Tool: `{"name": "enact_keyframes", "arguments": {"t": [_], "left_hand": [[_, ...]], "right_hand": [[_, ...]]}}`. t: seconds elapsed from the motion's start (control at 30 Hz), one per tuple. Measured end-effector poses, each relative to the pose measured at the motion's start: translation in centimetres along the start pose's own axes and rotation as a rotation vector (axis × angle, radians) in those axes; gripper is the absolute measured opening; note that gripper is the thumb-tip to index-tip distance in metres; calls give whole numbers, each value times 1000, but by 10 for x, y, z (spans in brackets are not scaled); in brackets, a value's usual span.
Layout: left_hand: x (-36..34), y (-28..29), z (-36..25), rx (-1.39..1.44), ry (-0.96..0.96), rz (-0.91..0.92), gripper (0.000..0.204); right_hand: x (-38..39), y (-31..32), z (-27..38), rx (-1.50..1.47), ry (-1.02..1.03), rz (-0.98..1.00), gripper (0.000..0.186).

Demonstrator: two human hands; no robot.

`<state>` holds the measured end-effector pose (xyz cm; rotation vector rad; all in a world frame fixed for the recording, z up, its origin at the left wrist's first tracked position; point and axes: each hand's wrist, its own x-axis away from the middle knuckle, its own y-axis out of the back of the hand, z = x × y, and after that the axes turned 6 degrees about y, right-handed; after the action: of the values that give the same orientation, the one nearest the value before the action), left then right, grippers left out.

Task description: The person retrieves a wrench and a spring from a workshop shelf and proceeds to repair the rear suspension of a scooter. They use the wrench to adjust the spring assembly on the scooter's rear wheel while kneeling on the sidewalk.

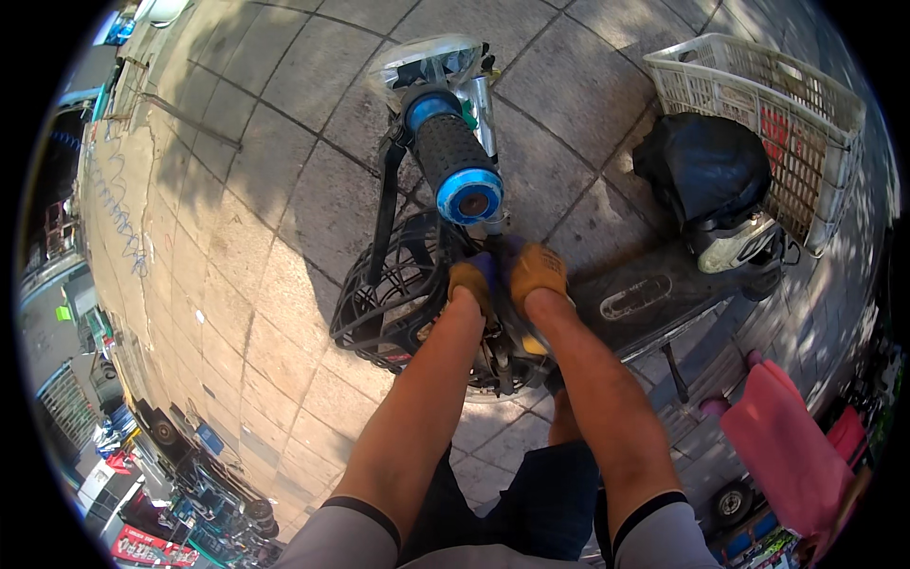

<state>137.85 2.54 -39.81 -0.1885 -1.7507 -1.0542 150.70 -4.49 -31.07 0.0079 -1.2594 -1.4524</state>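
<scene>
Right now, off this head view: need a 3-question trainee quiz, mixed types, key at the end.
1. True or false: the left hand and the right hand are both bare.
2. What colour are the bands at the two ends of the textured black handlebar grip? A) red B) blue C) yellow
3. Which appears nearer the hands in the picture: the black wire basket or the pale plastic crate?

Key:
1. False; both wear work gloves.
2. B.
3. The black wire basket.
</scene>
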Motion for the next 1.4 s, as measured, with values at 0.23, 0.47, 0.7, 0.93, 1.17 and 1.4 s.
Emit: {"name": "enact_keyframes", "arguments": {"t": [0.23, 0.47, 0.7, 0.93, 1.17, 1.4], "left_hand": [[37, 53, -11, 357, -94, -101, 43], [-11, -27, 2, 1030, -244, -81, 29], [-5, -39, -27, 1915, -60, -232, 64], [44, 16, -41, 2311, 83, -231, 55], [28, -15, -42, 2177, -73, -312, 72], [62, -23, -49, 1759, 2, -605, 69]], "right_hand": [[-6, -14, -14, 58, -78, 43, 29], [-14, -4, -10, 75, -35, 140, 26], [-7, 1, -10, -54, -112, 82, 29], [15, -15, -11, -685, -182, -279, 29], [11, -13, -10, -602, -250, -290, 30], [11, -13, -11, -590, -197, -230, 31]]}}
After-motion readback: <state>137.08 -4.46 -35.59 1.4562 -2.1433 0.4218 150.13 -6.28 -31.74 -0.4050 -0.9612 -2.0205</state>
